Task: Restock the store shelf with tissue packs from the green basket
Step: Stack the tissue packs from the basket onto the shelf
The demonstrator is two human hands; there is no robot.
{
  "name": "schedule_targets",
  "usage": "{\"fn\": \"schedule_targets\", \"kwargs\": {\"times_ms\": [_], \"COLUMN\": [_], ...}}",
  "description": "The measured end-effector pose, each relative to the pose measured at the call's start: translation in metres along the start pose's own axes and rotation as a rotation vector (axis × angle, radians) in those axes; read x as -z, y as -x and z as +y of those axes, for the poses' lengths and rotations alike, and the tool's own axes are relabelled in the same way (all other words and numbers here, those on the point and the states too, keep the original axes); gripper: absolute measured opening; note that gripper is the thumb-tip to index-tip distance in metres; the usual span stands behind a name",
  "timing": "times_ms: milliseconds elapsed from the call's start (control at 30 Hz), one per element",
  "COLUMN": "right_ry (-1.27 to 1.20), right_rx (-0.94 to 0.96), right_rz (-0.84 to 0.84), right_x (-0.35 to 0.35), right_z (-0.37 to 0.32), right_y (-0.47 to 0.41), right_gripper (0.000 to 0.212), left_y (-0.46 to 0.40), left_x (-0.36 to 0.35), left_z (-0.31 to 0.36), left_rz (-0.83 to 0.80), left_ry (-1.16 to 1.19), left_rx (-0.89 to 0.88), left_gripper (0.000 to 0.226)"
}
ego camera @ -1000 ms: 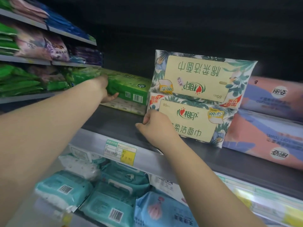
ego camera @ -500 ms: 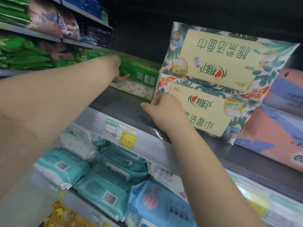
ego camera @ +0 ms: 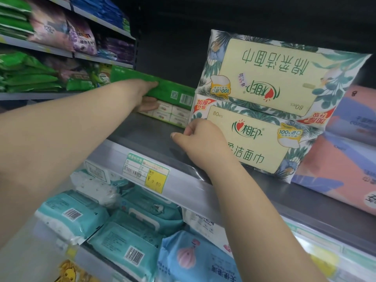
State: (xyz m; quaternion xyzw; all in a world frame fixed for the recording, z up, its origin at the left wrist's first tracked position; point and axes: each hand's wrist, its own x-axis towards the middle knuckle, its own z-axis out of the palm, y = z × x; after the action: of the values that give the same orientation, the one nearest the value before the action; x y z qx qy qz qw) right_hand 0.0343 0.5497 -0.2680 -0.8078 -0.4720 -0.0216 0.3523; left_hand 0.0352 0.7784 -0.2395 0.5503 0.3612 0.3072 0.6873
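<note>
On the dark shelf a green tissue pack lies on top of a pale multi-pack. My left hand grips the green pack's near end, fingers over the top and thumb underneath. To the right, two cream leaf-printed face-towel packs are stacked; the upper one is upside down. My right hand holds the lower pack at its bottom left corner with curled fingers. The green basket is out of view.
Pink and blue tissue bundles fill the shelf to the right. Teal wet-wipe packs and a blue pack sit on the shelf below, behind a price tag. Green and purple bags line the left shelves.
The view has shifted and come closer to the shelf. My left hand stays on the green pack and my right hand stays at the lower cream pack's corner.
</note>
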Motion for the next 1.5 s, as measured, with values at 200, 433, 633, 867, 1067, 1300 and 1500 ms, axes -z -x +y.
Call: {"fn": "schedule_targets", "kwargs": {"times_ms": [200,433,633,867,1067,1300,1500], "right_ry": [0.002,0.01,0.032,0.168,0.238,0.334,0.472], "right_rx": [-0.025,-0.013,-0.008,0.06,0.048,0.064,0.104], "right_rz": [0.006,0.002,0.018,0.063,0.106,0.108,0.159], "right_x": [-0.001,-0.002,-0.003,-0.007,-0.011,-0.014,-0.012], "right_z": [0.002,0.003,0.004,0.003,0.003,0.0,-0.01], "right_y": [-0.003,-0.003,-0.004,-0.004,-0.006,-0.004,0.004], "right_gripper": [0.031,0.021,0.019,0.027,0.025,0.022,0.025], "left_y": [0.002,0.006,0.01,0.026,0.058,0.12,0.174], "left_x": [-0.01,-0.02,-0.024,-0.028,-0.031,-0.011,0.027], "left_z": [-0.005,-0.008,-0.011,-0.011,-0.02,-0.02,-0.033], "left_rz": [0.044,0.079,0.034,-0.018,-0.124,-0.047,-0.193], "left_ry": [-0.169,-0.234,-0.259,-0.351,-0.493,-0.957,-1.34], "left_rx": [-0.075,-0.179,-0.173,-0.185,-0.157,-0.49,-0.779], "left_gripper": [0.032,0.039,0.032,0.028,0.042,0.06,0.062]}}
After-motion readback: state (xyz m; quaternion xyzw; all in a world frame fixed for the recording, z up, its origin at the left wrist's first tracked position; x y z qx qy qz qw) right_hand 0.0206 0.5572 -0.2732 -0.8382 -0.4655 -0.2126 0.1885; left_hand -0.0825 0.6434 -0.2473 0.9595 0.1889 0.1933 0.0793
